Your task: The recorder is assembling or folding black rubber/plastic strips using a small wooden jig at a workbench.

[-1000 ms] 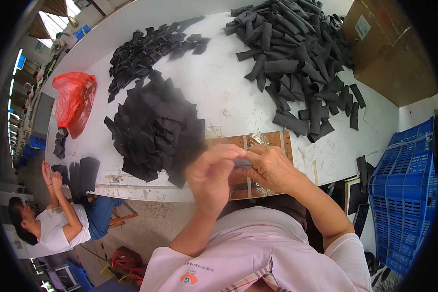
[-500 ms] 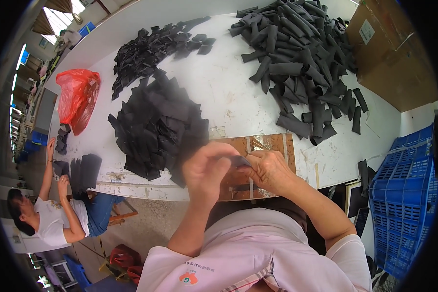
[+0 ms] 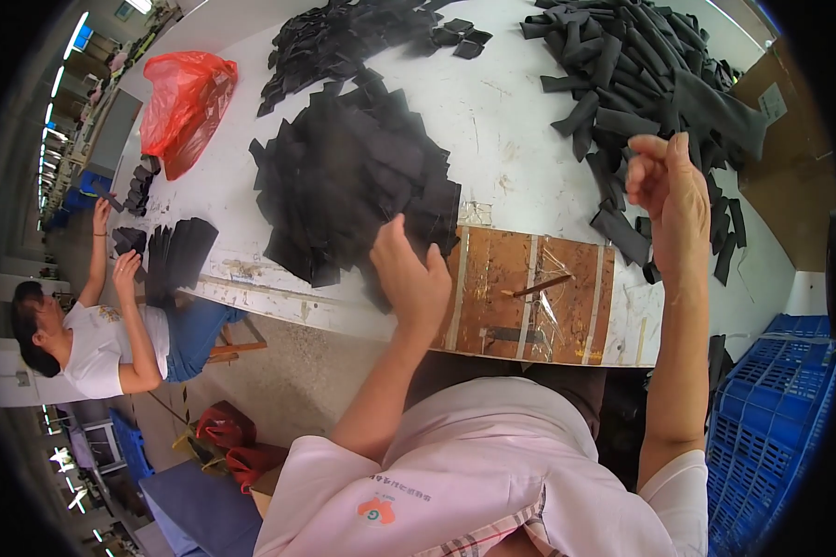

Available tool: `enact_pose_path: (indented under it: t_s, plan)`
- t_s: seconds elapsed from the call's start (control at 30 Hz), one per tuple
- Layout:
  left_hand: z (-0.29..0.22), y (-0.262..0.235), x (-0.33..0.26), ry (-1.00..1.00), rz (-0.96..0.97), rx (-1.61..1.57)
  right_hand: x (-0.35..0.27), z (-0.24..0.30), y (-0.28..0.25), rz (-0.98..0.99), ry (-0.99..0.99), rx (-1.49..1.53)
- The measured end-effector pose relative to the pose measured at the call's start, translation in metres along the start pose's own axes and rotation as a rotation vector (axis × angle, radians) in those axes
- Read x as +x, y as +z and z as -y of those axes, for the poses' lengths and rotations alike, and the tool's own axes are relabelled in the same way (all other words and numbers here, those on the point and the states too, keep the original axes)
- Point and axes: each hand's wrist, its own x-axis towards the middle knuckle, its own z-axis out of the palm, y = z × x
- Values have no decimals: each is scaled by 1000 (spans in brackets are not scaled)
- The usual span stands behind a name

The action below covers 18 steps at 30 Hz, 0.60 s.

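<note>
My left hand (image 3: pixel 409 278) is at the near edge of a heap of flat black fabric pieces (image 3: pixel 353 176), its thumb and fingers apart and nothing visible in them. My right hand (image 3: pixel 669 190) is raised at the near side of a pile of rolled, tube-like black fabric pieces (image 3: pixel 613 65). Its fingers are loosely bent and apart. Just beyond its fingertips is a single black fabric piece (image 3: pixel 720 116), apart from the hand; whether it is in the air or resting on the pile I cannot tell.
Before me lies a brown board (image 3: pixel 492 269) with clear tape and a thin dark stick (image 3: pixel 542 286). More black pieces (image 3: pixel 344 42) lie farther back. A red plastic bag (image 3: pixel 186 107), a cardboard box (image 3: pixel 790 158) and blue crates (image 3: pixel 771 408) stand around. At left sits a co-worker (image 3: pixel 111 343) handling black pieces.
My hands were together over the board with a small black piece between them. They have parted: the left moved to the flat heap, the right out to the rolled pile. The view has shifted.
</note>
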Motion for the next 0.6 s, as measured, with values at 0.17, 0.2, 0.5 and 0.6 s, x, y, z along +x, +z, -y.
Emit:
enact_pose_path:
  t_s: [0.17,0.2,0.5,0.6]
  plan:
    - [55,2,21,-183,241,189,-74,-39,-2,238,190,-110]
    - [58,-1,20,-80,158,236,-90,-43,5,367,234,-187]
    - [-15,-64,30,-562,781,-902,-102,-90,78,478,897,639]
    - [-17,-71,8,-728,536,-1385,-95,-88,90,319,937,890]
